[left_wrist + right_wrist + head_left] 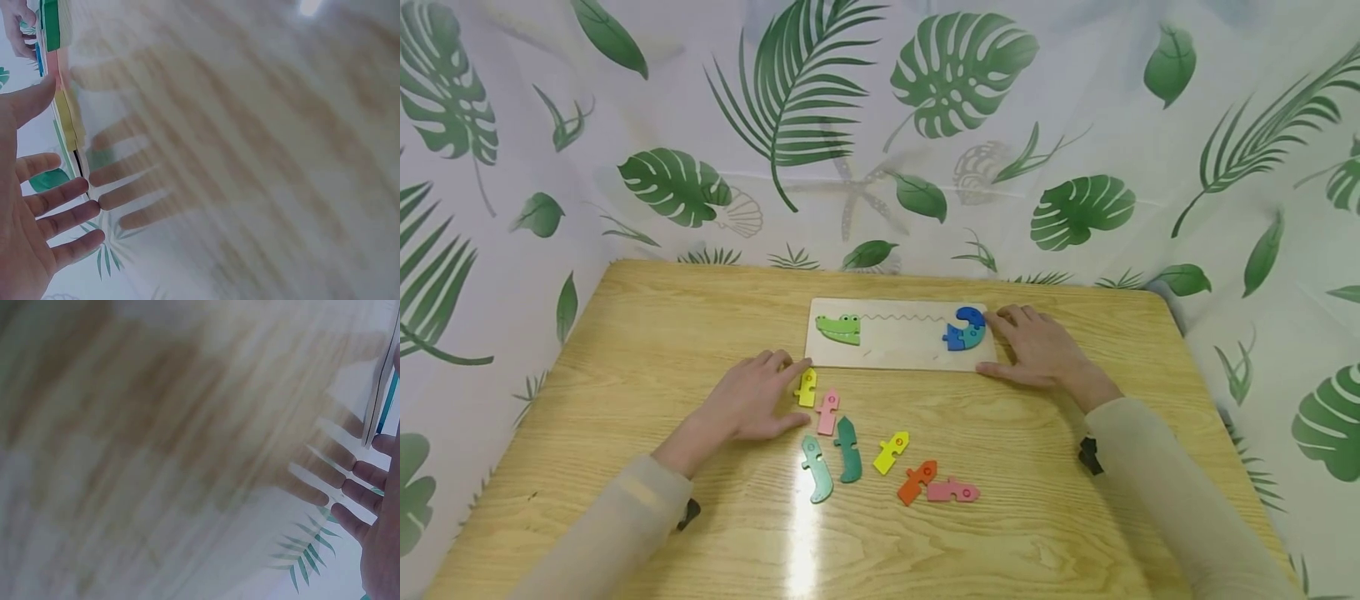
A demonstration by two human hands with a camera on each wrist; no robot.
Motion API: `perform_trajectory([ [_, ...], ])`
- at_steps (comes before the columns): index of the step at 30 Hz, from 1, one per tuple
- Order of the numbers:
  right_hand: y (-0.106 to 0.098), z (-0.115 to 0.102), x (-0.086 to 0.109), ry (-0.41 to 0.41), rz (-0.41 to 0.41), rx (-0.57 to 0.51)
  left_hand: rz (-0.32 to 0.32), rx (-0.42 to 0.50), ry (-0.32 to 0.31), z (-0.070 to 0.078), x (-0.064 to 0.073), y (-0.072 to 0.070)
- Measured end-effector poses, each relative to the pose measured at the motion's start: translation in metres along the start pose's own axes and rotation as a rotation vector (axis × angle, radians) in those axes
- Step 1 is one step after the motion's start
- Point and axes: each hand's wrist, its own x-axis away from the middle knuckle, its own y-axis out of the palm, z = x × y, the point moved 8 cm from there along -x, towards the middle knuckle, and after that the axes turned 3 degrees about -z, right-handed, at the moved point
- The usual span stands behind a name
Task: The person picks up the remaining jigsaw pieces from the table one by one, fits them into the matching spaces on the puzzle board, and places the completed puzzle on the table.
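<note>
A wooden puzzle board [902,346] lies at the back of the table, with a green crocodile head [840,330] at its left and joined blue and teal tail pieces [973,333] at its right. My left hand [752,396] rests with extended fingers by the board's lower left corner, beside a yellow puzzle piece [806,390] and a pink piece [827,414]. At the board's right edge, my right hand [1037,346] touches with spread thumb and fingers. The wrist views show the left hand [31,219] and right hand [380,531] with loose, straight fingers.
Nearer on the table [1075,533] lie a light green piece [820,479], a dark green piece [848,454], another yellow piece [891,454], an orange piece [915,483] and another pink piece [951,492]. A leaf-patterned cloth [865,100] hangs behind and around.
</note>
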Motion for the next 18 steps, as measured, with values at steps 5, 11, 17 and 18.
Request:
perform_trajectory([
  [5, 0.0001, 0.0002, -0.0002, 0.007, -0.007, 0.001, -0.013, -0.024, 0.002, 0.0011, -0.0036, -0.0003],
  [11, 0.0007, -0.0002, -0.0007, 0.004, -0.006, 0.005, -0.024, -0.036, 0.000, 0.0012, -0.0061, 0.0006],
  [17, 0.0023, 0.0014, -0.0007, 0.003, -0.014, 0.013, -0.017, -0.048, 0.002, 0.0017, -0.0074, 0.0014],
  [18, 0.0021, 0.0015, -0.0007, 0.003, -0.013, 0.012, -0.018, -0.047, 0.001, 0.0020, -0.0075, 0.0015],
])
